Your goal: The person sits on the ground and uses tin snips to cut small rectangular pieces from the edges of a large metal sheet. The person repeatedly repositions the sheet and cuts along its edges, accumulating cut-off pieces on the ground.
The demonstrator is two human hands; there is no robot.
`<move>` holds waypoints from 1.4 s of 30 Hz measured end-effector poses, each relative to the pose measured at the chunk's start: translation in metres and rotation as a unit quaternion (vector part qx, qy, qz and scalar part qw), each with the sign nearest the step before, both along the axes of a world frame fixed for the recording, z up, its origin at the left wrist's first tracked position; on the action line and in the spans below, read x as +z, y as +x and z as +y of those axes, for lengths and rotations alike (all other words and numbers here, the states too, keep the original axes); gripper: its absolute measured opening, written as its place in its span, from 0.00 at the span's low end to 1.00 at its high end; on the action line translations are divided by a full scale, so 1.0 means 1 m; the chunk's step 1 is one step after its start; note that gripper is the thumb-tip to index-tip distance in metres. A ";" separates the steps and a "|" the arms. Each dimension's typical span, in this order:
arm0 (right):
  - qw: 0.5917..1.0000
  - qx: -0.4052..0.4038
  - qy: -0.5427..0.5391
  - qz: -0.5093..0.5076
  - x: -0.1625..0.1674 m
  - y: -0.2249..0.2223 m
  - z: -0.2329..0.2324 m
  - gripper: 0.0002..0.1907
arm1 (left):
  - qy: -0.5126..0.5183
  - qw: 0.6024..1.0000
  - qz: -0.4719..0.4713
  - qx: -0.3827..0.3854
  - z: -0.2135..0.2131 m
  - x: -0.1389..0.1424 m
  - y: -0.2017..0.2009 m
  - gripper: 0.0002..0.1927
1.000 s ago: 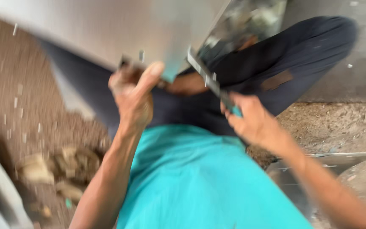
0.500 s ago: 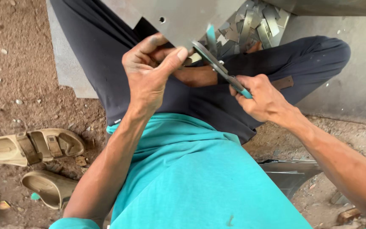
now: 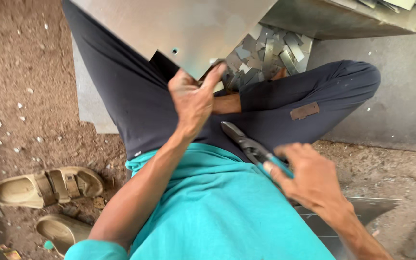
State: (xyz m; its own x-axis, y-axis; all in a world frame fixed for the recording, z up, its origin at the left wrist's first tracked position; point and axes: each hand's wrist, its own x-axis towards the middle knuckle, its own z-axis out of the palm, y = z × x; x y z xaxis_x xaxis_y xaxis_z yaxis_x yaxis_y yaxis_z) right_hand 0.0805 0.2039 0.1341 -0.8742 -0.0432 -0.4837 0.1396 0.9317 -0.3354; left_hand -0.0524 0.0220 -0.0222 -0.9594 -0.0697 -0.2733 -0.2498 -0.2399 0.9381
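Left hand (image 3: pixel 193 98) pinches the lower corner of a thin, stiff, sharp-edged metal sheet (image 3: pixel 179 24) held above the lap, best gripped on its flat faces; right hand (image 3: pixel 309 180) is closed around tin snips (image 3: pixel 249 144).

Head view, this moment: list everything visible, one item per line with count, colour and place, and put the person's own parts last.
metal sheet: one, dull grey with a small hole, top centre, its lower corner in the left hand
tin snips: one, dark blades with teal handles, over the lap, in the right hand
metal offcuts: a pile, too many to count, grey, on the ground by the crossed legs
rusty strip: one, brown, lying on the trouser leg
sandals: two, tan, on the dirt at lower left
flat sheet: one, grey, on the ground at lower right
trousers: dark, legs crossed
shirt: teal, bottom centre
left hand: fingers pinching the sheet corner
right hand: gripping the snips' handles
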 end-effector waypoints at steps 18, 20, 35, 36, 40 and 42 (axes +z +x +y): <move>0.655 -0.085 -0.439 0.609 0.041 -0.004 0.004 0.04 | 0.024 0.994 0.018 0.104 -0.103 0.042 -0.099 0.21; 0.689 -0.100 -0.424 0.580 0.031 0.006 -0.004 0.04 | 0.057 0.986 0.052 0.150 -0.063 0.048 -0.077 0.12; 0.432 -0.460 -0.771 0.077 -0.084 -0.099 -0.055 0.14 | -0.331 0.876 0.308 -0.168 0.007 0.181 -0.184 0.26; 0.450 -0.489 -0.739 0.109 -0.078 -0.102 -0.054 0.13 | -0.332 0.885 0.289 -0.149 0.011 0.183 -0.203 0.31; 0.460 -0.555 -0.666 0.193 -0.054 -0.070 -0.017 0.07 | -0.199 0.973 0.019 -0.116 0.049 0.197 -0.244 0.40; 0.477 -0.550 -0.644 0.235 -0.052 -0.036 0.017 0.06 | -0.018 0.978 -0.073 -0.195 0.072 0.203 -0.247 0.25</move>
State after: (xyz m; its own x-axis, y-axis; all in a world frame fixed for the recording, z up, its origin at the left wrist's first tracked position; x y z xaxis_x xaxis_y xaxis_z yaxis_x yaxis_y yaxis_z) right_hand 0.0444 0.2206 0.0821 -0.7100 0.5693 -0.4144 -0.0658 -0.6396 -0.7659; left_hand -0.2998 0.0936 0.1808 -0.8654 0.2823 -0.4139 -0.4481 -0.0669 0.8915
